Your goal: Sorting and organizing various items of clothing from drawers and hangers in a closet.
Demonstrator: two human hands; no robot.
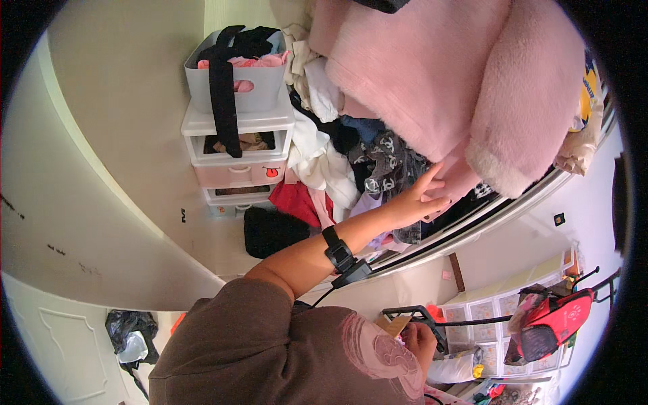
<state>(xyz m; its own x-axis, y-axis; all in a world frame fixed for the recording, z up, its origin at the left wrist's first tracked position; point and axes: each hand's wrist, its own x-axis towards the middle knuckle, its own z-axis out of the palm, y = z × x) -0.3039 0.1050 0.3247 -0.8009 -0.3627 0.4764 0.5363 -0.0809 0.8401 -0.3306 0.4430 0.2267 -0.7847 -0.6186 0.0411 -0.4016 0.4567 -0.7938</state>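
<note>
My left hand (412,199) reaches out with its fingers spread against a pink fuzzy coat (418,74). The fingertips touch a hanging pink part of it, and its thick furry edge (523,108) hangs just beyond. Beneath the hand lies dark grey patterned clothing (388,165) in a heap. A black band with a small box (339,253) circles my left wrist. My right hand (422,344) is closed low by my body. A flat tan piece (397,326) shows beside its fingers; what exactly the fingers hold is partly hidden.
A grey basket of clothes (260,84) stands on a white drawer unit (236,125), a black strap hanging down its front. White garments (324,165), a red cloth (297,202) and a black fuzzy item (270,233) lie beside it. A red bag (557,324) is at lower right.
</note>
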